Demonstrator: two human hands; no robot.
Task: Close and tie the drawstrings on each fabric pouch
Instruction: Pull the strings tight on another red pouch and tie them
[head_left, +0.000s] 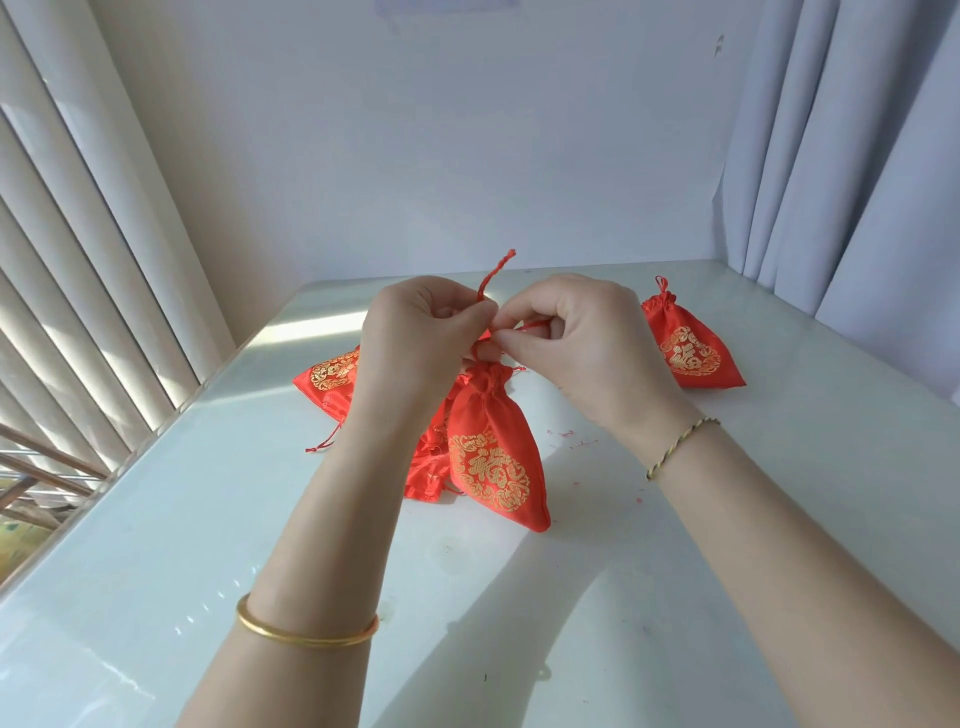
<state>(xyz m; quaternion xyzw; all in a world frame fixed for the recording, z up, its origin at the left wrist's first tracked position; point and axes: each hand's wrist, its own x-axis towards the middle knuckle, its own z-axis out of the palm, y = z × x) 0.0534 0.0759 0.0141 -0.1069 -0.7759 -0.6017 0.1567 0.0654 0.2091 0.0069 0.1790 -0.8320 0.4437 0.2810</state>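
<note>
Pinching red drawstrings (491, 280), left hand (415, 338) and right hand (576, 338) hold a cinched pouch (493, 457) aloft. Another closed pouch (685, 348) lies right

The held pouch (493, 462) is bright red with a gold ornamental emblem woven on its front; its drawstring (493, 275) is red too. The pouch at right (688, 348) and the pile at left (332, 382) share that red-and-gold pattern. The tabletop (727, 519) is glossy white. A gold bangle (306, 631) and a gold-and-dark twisted cord bracelet (680, 444) circle the wrists.
</note>
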